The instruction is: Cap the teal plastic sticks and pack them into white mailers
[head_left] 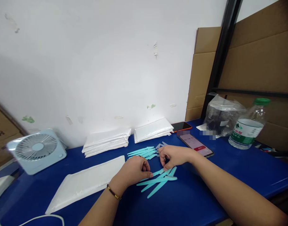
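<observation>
Loose turquoise eyebrow razors (158, 185) lie crossed over each other on the blue table, just below my hands. My left hand (136, 169), with a ring and a bracelet, is closed, thumb and fingers pinching one razor (157, 173) from the pile. At that razor's other end, my right hand (173, 156) has curled fingers and its thumb against it; its fingertips are partly hidden. Behind both hands lies a row of turquoise razors (144, 151) side by side. Some greyish translucent razors (158, 146) show partly behind my right hand.
A flat white packet (87, 180) lies at the left. Stacked white packets (106, 141) and more packets (153, 129) rest by the wall. A light blue fan (38, 150), a lit phone (195, 144), an orange-edged phone (183, 126), a bagged container (221, 116) and a water bottle (248, 125) stand around.
</observation>
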Motion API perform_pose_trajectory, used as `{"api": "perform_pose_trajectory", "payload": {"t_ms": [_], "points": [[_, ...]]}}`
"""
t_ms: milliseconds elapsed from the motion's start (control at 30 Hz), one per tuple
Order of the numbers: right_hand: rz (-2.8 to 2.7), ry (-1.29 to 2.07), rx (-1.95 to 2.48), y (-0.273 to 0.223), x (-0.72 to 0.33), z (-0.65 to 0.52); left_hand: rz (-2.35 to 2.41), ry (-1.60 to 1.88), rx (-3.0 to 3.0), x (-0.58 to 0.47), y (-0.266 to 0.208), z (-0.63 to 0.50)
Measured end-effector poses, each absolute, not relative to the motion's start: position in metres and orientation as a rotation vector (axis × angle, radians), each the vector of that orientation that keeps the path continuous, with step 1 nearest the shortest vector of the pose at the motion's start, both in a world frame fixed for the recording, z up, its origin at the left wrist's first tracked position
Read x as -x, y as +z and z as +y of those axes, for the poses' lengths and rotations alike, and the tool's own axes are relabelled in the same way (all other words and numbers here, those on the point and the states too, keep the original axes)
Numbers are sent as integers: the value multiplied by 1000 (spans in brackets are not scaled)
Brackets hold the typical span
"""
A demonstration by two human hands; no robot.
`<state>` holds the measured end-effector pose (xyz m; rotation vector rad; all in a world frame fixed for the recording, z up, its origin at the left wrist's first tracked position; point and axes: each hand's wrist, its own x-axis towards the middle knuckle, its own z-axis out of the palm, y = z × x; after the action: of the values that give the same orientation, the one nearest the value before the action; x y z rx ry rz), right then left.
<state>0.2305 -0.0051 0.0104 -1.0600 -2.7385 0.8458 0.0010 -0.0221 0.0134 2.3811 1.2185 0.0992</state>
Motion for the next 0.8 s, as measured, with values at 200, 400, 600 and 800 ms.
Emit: {"api": "perform_pose_trajectory", "payload": {"t_ms": [200, 400, 600, 800], "points": [[-2716, 750, 1074, 10, -228, -4, 1228, 67, -2354, -2, 10, -21], [-2682, 705, 1144, 13, -233, -4, 1324, 71, -2465, 3, 10, -16], [-2393, 548, 1347, 21, -252, 0, 1578, 299, -2479, 12, 9, -2], [-2727, 814, 1111, 17, -243, -6, 1395, 235, -2387, 1, 11, -16]]}}
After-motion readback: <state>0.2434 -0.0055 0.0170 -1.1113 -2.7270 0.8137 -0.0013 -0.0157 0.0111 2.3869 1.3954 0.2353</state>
